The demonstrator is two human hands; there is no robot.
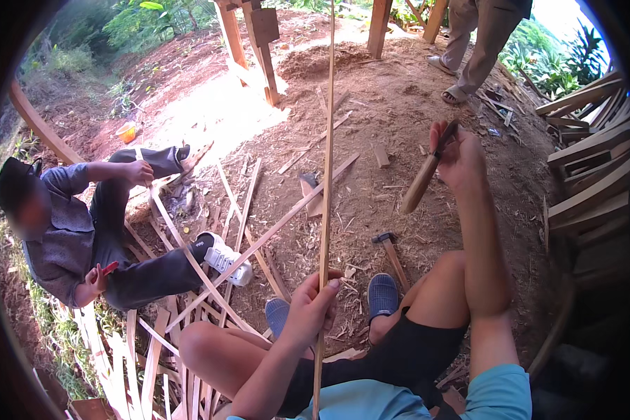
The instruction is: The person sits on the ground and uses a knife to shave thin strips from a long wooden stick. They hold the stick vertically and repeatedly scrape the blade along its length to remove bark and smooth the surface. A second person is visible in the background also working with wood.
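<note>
My left hand [313, 308] is closed around a long, thin wooden strip [327, 189], which stands nearly upright in front of me. Its lower end runs down past my lap. Raised at the right, my right hand [462, 157] grips a knife [421, 183] near its dark blade end. The knife's wooden handle points down and to the left, apart from the strip. Part of the blade is hidden by my fingers. On the dirt by my shoe lies a hammer [392, 255] with a dark head and wooden handle.
At the left a seated person [66, 217] holds another strip and a red-handled thing. Many loose strips [150, 357] cover the ground there. Wooden posts [259, 52] and a standing person's legs [469, 49] are at the back. Stacked lumber [595, 147] lines the right.
</note>
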